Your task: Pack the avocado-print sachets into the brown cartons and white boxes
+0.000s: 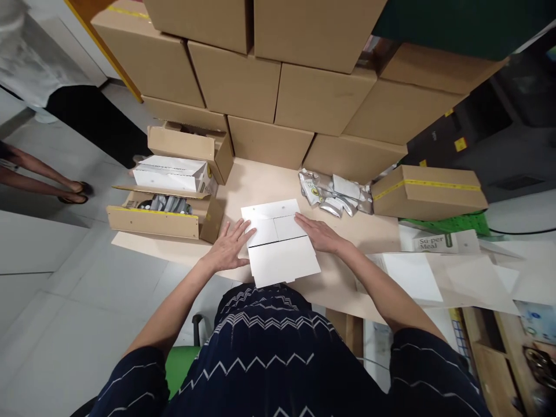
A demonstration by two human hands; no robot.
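A flat white cardboard box blank (280, 243) lies on the beige table (260, 179) right in front of me, its near edge hanging over the table's edge. My left hand (229, 248) lies flat on the table at the blank's left side, fingers spread and touching its edge. Pressed flat on the blank's right edge is my right hand (320, 234), fingers stretched out. Neither hand holds anything.
An open brown carton (160, 217) with silver pouches and a white box (171, 172) stands at the left. Silver pouches (334, 196) and a taped carton (428, 191) lie at the right, near more white sheets (412, 275). Stacked cartons (269, 87) wall the back. Another person's feet (73, 192) show at far left.
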